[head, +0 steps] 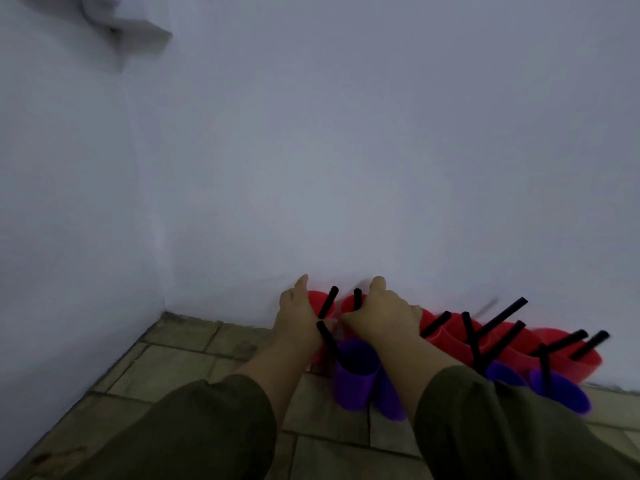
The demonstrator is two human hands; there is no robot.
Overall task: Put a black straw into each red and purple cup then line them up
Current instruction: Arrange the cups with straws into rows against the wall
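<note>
Several red cups [512,344] stand in a row along the white wall, each with a black straw [502,315] in it. Nearer me stand purple cups [355,375], also with straws. My left hand [299,317] grips the leftmost red cup [320,299] from its left side, thumb up against the wall. My right hand [384,311] grips the second red cup [349,303] from its right side. A black straw [327,336] leans out of the front purple cup between my wrists.
The cups stand on a tiled floor [180,368] where it meets the white wall [346,150]. A wall corner lies to the left. A grey bracket [138,36] sticks out of the wall at top left. My dark green sleeves fill the foreground.
</note>
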